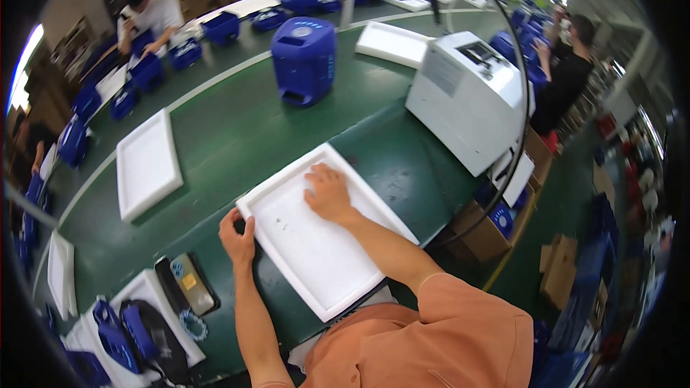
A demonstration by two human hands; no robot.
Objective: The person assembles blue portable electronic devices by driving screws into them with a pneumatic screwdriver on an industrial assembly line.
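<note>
A shallow white foam tray [316,259] with a raised rim lies in front of me on the green table. My left hand [237,236] is at its left corner, fingers and thumb curled about the rim. Inside the tray, towards the far end, rests my right hand [329,192], palm down with fingers bent and a little apart; I see nothing held in it. A few small dark marks [281,224] show on the tray floor near my left hand. Beyond the tray stands an upright blue plastic container [303,61].
At right is a grey-white box-shaped machine [467,97] with a dark curved cable [523,86]. Another foam tray [149,165] lies left. A phone [190,284], a beaded bracelet [192,325] and blue parts [118,338] sit lower left. Cardboard box [478,233] stands below right. Co-workers sit farther off.
</note>
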